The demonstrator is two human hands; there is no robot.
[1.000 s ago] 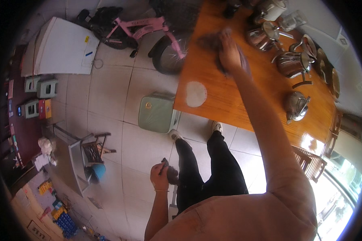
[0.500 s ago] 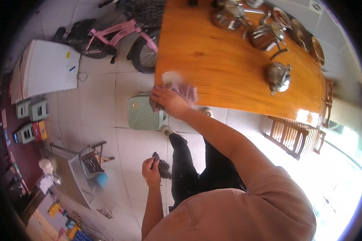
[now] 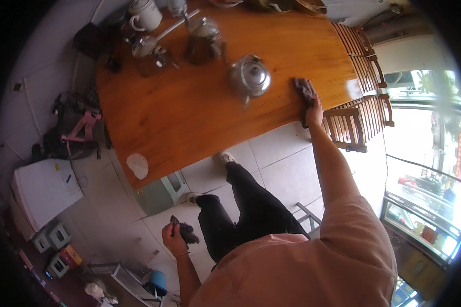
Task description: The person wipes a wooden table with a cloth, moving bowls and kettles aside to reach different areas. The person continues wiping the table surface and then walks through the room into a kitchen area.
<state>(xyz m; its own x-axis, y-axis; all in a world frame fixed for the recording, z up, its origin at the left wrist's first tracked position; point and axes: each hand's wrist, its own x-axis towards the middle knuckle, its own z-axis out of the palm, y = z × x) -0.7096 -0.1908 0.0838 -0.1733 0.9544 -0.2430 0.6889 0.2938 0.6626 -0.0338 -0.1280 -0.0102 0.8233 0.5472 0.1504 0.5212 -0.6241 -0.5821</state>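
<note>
My right hand [image 3: 315, 111] is closed on a brownish-purple cloth [image 3: 304, 89], pressed on the wooden table [image 3: 189, 123] at its near edge, toward the right. Part of the cloth hangs over that edge. Down by my left leg, away from the table, my left hand [image 3: 174, 239] grips a dark grey crumpled cloth [image 3: 189, 234]. A silver metal teapot [image 3: 251, 77] stands on the tabletop, left of my right hand. On the table's near left corner lies a pale round flat piece [image 3: 137, 166].
Glass pots [image 3: 204, 41] and a white mug [image 3: 145, 15] stand at the far left of the table. Slatted wooden chairs [image 3: 346, 128] line its right end. A pale green stool [image 3: 161, 194] is partly under the near left corner. A pink bicycle [image 3: 82, 125] stands beyond the left side.
My right hand has carried its cloth from the table's left corner to the right part of the near edge. The view has shifted right. My left hand still holds the dark cloth.
</note>
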